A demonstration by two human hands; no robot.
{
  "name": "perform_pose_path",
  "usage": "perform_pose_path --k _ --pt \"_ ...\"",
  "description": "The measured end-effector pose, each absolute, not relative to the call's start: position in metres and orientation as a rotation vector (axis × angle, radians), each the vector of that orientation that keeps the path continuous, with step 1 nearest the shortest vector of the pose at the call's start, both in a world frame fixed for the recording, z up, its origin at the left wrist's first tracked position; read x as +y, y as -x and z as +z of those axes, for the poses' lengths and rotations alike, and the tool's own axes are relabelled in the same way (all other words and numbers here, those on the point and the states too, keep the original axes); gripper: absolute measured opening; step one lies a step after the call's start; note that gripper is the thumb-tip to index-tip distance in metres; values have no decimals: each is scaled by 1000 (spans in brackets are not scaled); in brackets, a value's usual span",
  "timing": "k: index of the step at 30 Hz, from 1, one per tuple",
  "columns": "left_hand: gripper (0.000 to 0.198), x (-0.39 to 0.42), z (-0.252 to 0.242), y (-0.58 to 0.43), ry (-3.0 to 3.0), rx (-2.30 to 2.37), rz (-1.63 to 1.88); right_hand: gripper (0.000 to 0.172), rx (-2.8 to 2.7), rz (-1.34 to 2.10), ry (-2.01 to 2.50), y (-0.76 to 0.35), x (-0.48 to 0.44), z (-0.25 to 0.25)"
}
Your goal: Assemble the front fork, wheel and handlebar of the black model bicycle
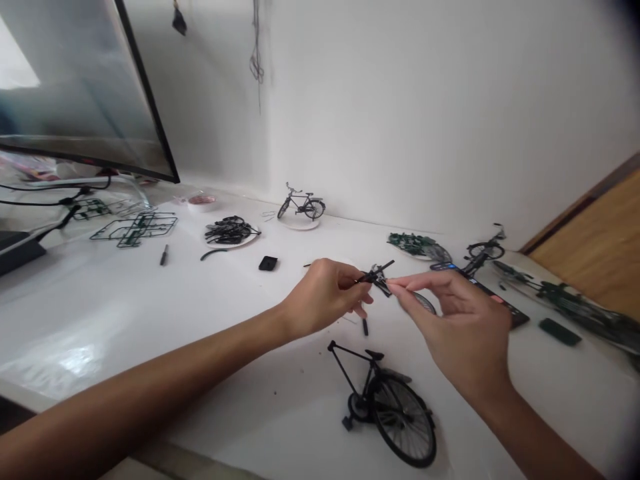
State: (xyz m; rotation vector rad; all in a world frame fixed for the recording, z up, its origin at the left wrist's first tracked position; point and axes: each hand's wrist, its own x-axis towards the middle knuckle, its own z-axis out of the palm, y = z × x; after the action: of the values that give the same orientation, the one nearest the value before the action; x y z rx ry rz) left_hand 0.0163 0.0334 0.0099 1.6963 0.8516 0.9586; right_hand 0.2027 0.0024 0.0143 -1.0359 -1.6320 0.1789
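My left hand (327, 297) is closed in a pinch on a small black model bicycle part (383, 269) that has thin bars and looks like a handlebar and fork. Thumb and forefinger of my right hand (453, 320) are pressed together at the same part's right side. A spoked wheel (426, 303) shows partly behind the right fingers; whether it joins the held part I cannot tell. Below both hands, a model bicycle frame (373, 387) with saddle, pedal and rear wheel lies on the white table (240, 400). A short black piece (365, 327) lies under my left fingers.
At the back stands a finished-looking model bicycle (303, 205). Plates of black parts (230, 232) and green parts (413, 245) flank it. Left are a screwdriver (164, 255), green sprue frames (137, 229) and a monitor (85, 87). Another model bicycle (485, 251) is at right.
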Motion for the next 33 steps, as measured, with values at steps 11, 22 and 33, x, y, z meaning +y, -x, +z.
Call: perform_pose_path --k 11,22,33 --pt "24 12 7 -22 -1752 874 1042 15 -1486 214 1019 -189 -4 10" --pt "26 10 8 -17 -1766 901 1050 15 -1627 110 1066 -192 -7 10" --pt "24 9 11 -17 -1817 941 1027 14 -1625 104 1039 -192 -7 8"
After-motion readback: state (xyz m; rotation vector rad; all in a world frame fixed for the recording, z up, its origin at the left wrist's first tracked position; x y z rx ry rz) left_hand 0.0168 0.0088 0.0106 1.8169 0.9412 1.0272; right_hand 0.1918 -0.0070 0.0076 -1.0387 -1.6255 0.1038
